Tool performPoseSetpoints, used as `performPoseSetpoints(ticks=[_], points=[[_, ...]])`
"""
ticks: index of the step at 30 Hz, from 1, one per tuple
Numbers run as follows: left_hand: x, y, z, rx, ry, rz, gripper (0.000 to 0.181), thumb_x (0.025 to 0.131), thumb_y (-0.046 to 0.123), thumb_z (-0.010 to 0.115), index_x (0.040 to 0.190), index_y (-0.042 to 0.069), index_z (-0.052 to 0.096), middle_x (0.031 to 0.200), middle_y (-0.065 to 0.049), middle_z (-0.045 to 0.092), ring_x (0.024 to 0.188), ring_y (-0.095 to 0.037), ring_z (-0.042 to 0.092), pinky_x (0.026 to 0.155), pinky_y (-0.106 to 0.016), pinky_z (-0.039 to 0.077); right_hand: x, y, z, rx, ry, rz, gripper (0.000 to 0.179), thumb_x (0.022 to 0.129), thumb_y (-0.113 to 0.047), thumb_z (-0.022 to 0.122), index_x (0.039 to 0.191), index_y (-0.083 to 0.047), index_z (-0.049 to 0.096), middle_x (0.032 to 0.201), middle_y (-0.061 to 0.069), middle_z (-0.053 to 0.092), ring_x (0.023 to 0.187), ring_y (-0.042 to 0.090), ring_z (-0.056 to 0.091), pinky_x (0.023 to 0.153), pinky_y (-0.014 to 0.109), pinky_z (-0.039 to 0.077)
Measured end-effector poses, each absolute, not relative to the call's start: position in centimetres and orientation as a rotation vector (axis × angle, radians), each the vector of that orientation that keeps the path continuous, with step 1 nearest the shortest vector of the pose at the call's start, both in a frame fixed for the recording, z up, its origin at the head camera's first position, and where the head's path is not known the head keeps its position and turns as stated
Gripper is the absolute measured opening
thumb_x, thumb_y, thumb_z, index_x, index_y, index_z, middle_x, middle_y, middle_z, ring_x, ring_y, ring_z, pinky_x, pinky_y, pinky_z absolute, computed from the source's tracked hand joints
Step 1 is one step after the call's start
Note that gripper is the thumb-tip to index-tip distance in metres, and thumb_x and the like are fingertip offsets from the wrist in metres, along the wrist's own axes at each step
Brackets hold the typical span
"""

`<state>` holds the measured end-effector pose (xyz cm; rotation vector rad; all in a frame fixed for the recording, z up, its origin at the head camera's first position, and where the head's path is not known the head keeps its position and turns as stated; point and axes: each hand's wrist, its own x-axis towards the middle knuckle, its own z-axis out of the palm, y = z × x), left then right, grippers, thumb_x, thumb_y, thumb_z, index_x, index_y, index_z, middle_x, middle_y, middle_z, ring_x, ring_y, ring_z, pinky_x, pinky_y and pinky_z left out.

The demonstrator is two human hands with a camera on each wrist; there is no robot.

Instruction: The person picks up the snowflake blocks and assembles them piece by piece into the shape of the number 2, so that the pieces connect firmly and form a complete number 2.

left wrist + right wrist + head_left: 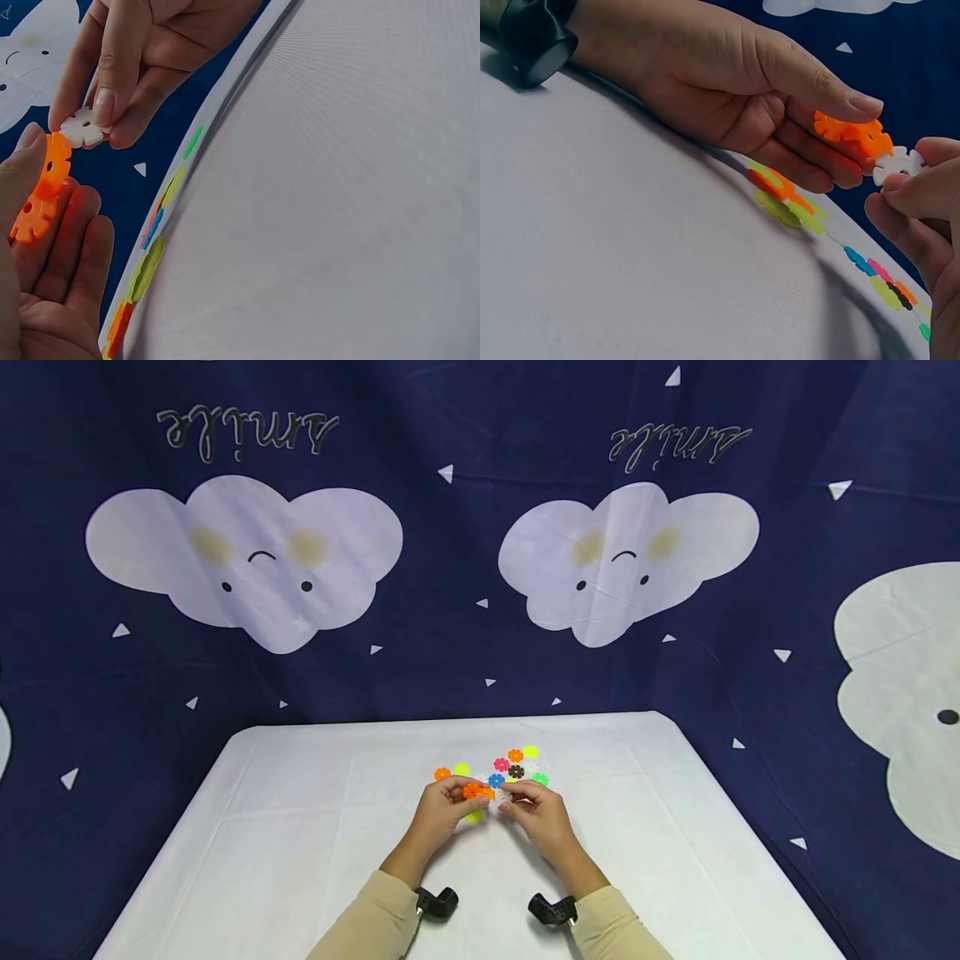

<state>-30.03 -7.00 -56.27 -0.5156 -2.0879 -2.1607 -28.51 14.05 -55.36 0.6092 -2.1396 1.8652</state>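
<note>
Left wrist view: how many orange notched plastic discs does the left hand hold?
2: upper orange disc beside the white notched plastic disc, lower orange disc below. More may be hidden.

Left hand (437, 812) and right hand (543, 819) sit over the table (285, 860), near each other: linked discs (476, 791) in the left, single disc (503, 795) in the right, just beside them. On the table, larger disc cluster (516, 772) lies beyond the right hand, smaller disc group (442, 774) just beyond the left. Backdrop (450, 568) hangs behind the table's far edge.
</note>
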Motion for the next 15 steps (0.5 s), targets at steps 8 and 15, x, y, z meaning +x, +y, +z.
performPoseSetpoints(ticks=[8,15], points=[[-29.91,-7.17,-56.15,-0.562,-2.135,-2.145,0.023,0.088,-0.001,0.085,0.109,-0.004,0.076,0.098,-0.015,0.077,0.087,-0.02,0.073,0.077,-0.026,0.06,-28.55,13.89,-55.61,0.743,-2.122,1.672,0.029,0.084,0.013,0.081,0.111,0.004,0.078,0.106,0.014,0.074,0.093,0.037,0.07,0.081,0.034,0.062],[-29.68,-7.01,-55.55,-0.528,-2.215,-2.082,0.022,0.088,-0.006,0.082,0.109,-0.007,0.075,0.098,-0.017,0.077,0.089,-0.024,0.074,0.076,-0.024,0.059,-28.21,14.04,-55.21,0.742,-2.183,1.625,0.029,0.087,0.012,0.08,0.114,0.002,0.079,0.105,0.007,0.076,0.097,0.031,0.072,0.083,0.031,0.061]])
